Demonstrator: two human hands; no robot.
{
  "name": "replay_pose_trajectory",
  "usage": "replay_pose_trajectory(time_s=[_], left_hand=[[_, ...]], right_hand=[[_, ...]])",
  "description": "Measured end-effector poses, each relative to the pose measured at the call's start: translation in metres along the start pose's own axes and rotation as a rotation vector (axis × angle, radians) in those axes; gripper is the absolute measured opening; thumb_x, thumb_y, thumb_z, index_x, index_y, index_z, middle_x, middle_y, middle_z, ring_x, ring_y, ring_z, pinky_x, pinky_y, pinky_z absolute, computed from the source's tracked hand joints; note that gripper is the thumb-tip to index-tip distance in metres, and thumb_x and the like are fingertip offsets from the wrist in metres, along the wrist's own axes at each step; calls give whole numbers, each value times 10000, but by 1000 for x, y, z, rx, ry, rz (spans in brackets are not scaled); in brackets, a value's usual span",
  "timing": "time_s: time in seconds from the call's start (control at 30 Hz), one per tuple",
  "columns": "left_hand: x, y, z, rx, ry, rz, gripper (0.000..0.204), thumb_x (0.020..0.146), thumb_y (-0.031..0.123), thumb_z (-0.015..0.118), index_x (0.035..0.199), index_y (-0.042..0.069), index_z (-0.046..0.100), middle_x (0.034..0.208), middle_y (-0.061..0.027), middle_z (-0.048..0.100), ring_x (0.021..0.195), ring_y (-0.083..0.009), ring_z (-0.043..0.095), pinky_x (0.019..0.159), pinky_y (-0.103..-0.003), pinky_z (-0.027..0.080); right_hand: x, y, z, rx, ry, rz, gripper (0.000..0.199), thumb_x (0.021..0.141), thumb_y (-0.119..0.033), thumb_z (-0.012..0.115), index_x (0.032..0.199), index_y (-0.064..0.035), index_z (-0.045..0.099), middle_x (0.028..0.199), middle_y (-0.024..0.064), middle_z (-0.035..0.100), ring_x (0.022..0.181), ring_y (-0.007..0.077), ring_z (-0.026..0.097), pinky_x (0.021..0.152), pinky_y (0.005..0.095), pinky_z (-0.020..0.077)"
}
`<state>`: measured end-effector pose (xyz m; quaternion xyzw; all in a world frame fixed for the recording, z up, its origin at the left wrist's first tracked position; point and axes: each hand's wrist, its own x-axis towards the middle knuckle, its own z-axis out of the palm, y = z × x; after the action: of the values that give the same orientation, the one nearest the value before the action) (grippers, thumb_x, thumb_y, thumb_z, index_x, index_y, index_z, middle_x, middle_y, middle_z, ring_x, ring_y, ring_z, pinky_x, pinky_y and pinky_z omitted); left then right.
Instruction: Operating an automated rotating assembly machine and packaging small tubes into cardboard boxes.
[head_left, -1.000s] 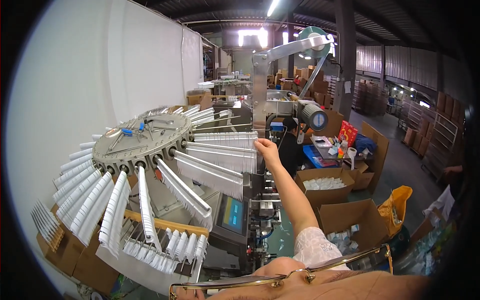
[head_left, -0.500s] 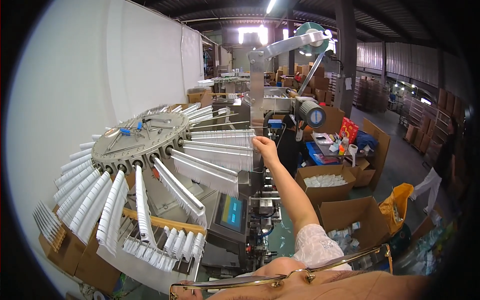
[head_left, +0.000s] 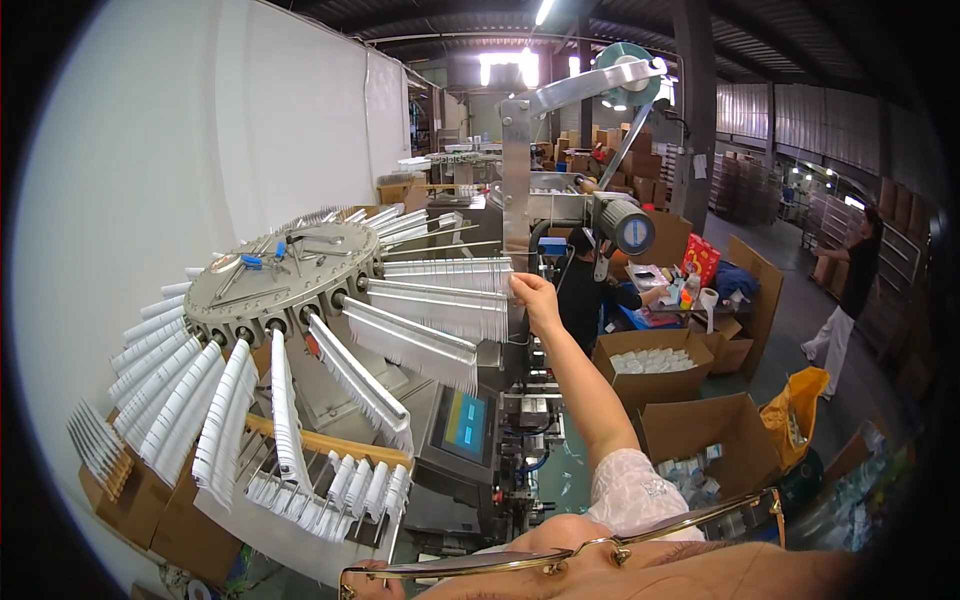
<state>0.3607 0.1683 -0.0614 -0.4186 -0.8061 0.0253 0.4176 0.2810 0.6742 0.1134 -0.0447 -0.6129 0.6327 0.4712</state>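
Observation:
My right hand [head_left: 537,303] is raised at the outer end of a rack arm [head_left: 440,297] hung with thin white pieces. Its thumb and forefinger are pinched together there; what lies between them is too small to make out. That arm belongs to a round metal turntable [head_left: 225,287], whose many spokes carry rows of white folded pieces. Only a little of my left hand [head_left: 372,582] shows at the lower edge, with its fingers mostly hidden. Just above it, several white rolled pieces [head_left: 372,492] sit on rods in front of a wooden bar [head_left: 340,447].
A control panel with a lit screen [head_left: 466,424] stands below the spokes. A metal post [head_left: 515,170] and motor [head_left: 626,228] rise beyond my right hand. At right are open cartons [head_left: 650,385] of small packs and a yellow bag [head_left: 793,405]. A co-worker [head_left: 580,290] sits beyond.
My right hand stays pinched at the rack arm's end, hardly moved. The seated co-worker's head and outstretched arm now show. A standing person at the far right has moved leftward into clearer view.

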Motion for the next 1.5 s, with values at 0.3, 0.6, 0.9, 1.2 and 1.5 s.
replay_pose_trajectory(time_s=[0.3,0.6,0.9,1.2,1.5], left_hand=[[0,3,-1,-570,-54,-19,124,721,128,514,788,26,532,824,-120,516,738,-290,495,622,-397,394],[1,13,-2,-575,-28,-225,121,744,141,517,794,32,536,815,-117,525,720,-287,492,627,-390,395],[3,14,-5,-553,11,-275,128,757,151,522,800,32,543,798,-126,528,706,-300,488,629,-389,397],[-26,25,32,-623,198,-400,67,623,50,570,676,57,529,685,-104,514,646,-294,493,567,-390,398],[5,20,12,-686,144,-522,96,638,40,594,729,54,569,741,-80,540,671,-260,517,592,-342,423]], right_hand=[[-2,-4,5,-19,30,-23,206,764,-191,628,880,-21,626,688,-34,550,571,41,446,510,187,352],[1,-3,5,-15,35,-45,209,771,-189,621,878,-10,620,681,-31,546,573,40,445,513,182,343],[-17,21,-12,-68,239,-250,170,769,-151,619,846,0,623,713,-18,577,630,38,479,572,179,370],[-138,61,-14,-236,165,72,138,776,-134,608,808,1,611,717,-20,563,659,41,486,588,183,382],[-337,-6,106,-15,-873,-174,84,685,-53,651,731,-16,592,684,91,577,598,208,553,538,283,433]])
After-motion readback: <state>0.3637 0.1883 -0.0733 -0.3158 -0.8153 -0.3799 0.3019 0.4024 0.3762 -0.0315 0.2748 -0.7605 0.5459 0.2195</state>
